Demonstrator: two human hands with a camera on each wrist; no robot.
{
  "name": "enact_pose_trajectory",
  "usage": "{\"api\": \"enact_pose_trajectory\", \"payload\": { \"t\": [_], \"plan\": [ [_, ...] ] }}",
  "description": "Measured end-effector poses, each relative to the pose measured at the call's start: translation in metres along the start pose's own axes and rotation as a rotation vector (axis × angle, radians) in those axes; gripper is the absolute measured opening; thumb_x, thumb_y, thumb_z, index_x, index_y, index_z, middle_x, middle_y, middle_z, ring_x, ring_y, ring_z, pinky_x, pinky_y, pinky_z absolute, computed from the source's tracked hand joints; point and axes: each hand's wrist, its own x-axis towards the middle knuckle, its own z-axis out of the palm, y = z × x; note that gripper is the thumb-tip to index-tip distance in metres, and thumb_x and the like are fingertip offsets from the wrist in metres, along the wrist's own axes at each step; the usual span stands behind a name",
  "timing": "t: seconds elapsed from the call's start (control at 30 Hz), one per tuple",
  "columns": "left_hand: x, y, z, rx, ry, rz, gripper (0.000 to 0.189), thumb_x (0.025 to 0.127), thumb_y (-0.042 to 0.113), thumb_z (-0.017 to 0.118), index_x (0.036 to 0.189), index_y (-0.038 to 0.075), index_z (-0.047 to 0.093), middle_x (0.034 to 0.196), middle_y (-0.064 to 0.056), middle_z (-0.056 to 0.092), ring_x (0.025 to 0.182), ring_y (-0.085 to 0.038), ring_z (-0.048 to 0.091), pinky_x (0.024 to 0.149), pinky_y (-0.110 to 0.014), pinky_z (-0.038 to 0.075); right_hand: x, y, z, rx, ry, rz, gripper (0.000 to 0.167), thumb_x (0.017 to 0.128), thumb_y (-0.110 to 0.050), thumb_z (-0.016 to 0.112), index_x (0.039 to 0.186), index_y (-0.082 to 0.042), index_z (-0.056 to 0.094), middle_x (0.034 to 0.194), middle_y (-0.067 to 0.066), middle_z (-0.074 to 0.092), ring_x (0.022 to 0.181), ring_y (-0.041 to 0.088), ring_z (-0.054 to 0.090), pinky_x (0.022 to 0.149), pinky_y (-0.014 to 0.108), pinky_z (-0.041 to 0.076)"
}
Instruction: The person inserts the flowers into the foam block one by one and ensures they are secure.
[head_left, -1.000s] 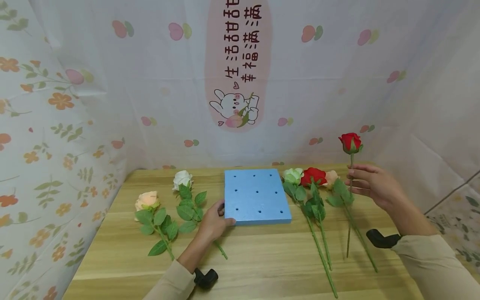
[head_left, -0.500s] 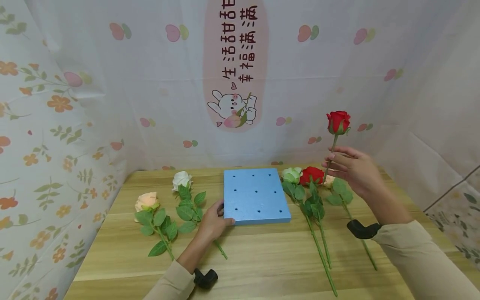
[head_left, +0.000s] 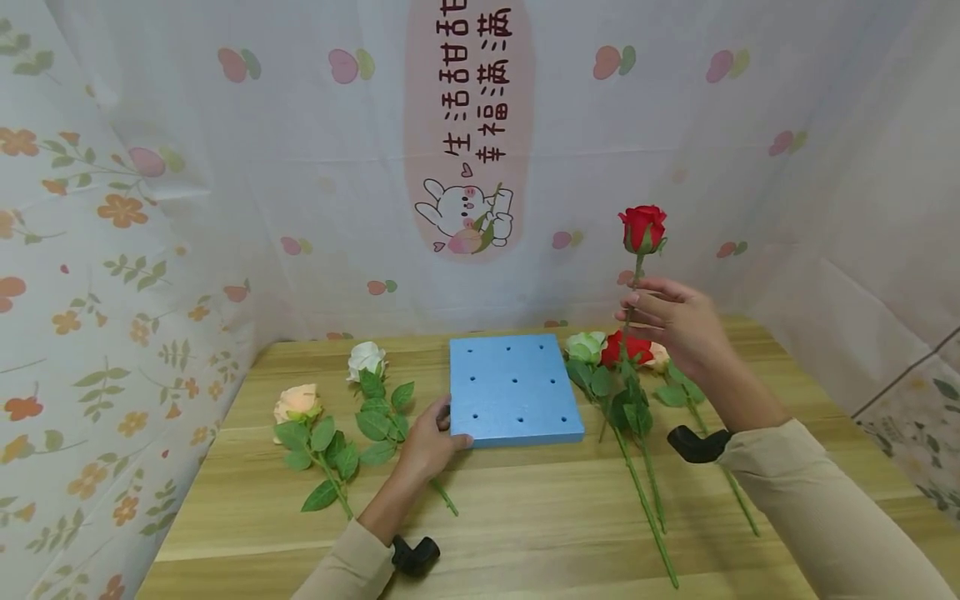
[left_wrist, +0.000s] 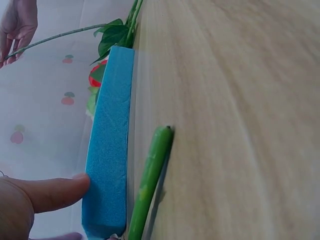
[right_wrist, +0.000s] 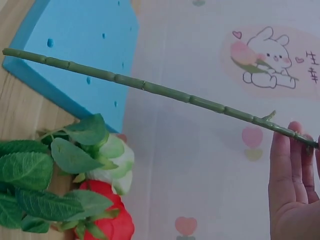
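My right hand (head_left: 684, 323) pinches the thin green stem of a red rose (head_left: 643, 230), holding it upright above the table's right side. In the right wrist view the rose's bare, jointed stem (right_wrist: 167, 91) slants from the fingers towards the board and overlaps one corner of it there; the bloom is out of that view. My left hand (head_left: 427, 448) grips the near left corner of a square blue foam board (head_left: 495, 400), which has several small holes in its top. The left wrist view shows the thumb (left_wrist: 57, 192) against the board's edge.
Right of the board lie a pale green rose (head_left: 585, 347), another red rose (head_left: 636, 347) and a partly hidden peach rose (head_left: 659, 357). A white rose (head_left: 366, 360) and a peach rose (head_left: 297, 403) lie left on the wooden table (head_left: 517, 517). Printed cloth (head_left: 315, 192) hangs behind.
My right hand has moved left and up with the red rose, from the table's far right to above the roses beside the board. My left hand has stayed at the board's corner.
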Motion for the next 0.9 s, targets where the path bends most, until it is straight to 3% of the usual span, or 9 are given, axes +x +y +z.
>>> {"api": "enact_pose_trajectory", "payload": {
  "t": [0.13,0.43,0.63,0.9],
  "plan": [
    [-0.001,0.000,-0.002,0.021,0.005,0.005,0.074,0.082,0.009,0.075,0.148,0.010,0.042,0.140,-0.024,0.050,0.122,-0.039,0.051,0.089,-0.049,0.047,0.006,0.002,0.006,0.019,0.017,-0.017,0.022,0.093,-0.015,0.066,0.113,-0.006,0.064,0.094,0.002,0.071,0.082,0.020,0.071,0.077,0.034,0.057],
    [-0.003,-0.002,-0.001,0.043,-0.012,0.028,0.075,0.082,0.011,0.076,0.148,0.004,0.041,0.136,-0.025,0.052,0.121,-0.039,0.052,0.089,-0.050,0.047,0.013,0.004,0.015,0.033,0.064,-0.028,0.033,0.088,-0.020,0.072,0.118,-0.007,0.065,0.089,0.002,0.071,0.081,0.018,0.071,0.077,0.032,0.057],
    [-0.001,-0.002,0.000,0.035,-0.013,0.010,0.078,0.082,0.010,0.076,0.149,0.002,0.036,0.140,-0.025,0.050,0.123,-0.039,0.051,0.091,-0.050,0.047,0.018,0.005,0.023,0.038,0.080,-0.059,0.030,0.091,-0.018,0.068,0.118,-0.007,0.064,0.090,0.002,0.072,0.080,0.017,0.072,0.077,0.032,0.057],
    [-0.002,-0.003,-0.003,0.005,-0.029,0.011,0.077,0.083,0.009,0.074,0.149,0.000,0.036,0.142,-0.025,0.048,0.124,-0.039,0.050,0.090,-0.049,0.047,0.024,0.009,0.038,0.139,0.103,-0.116,0.029,0.087,-0.015,0.073,0.113,-0.005,0.067,0.089,0.005,0.072,0.079,0.019,0.072,0.076,0.033,0.057]
  ]
}}
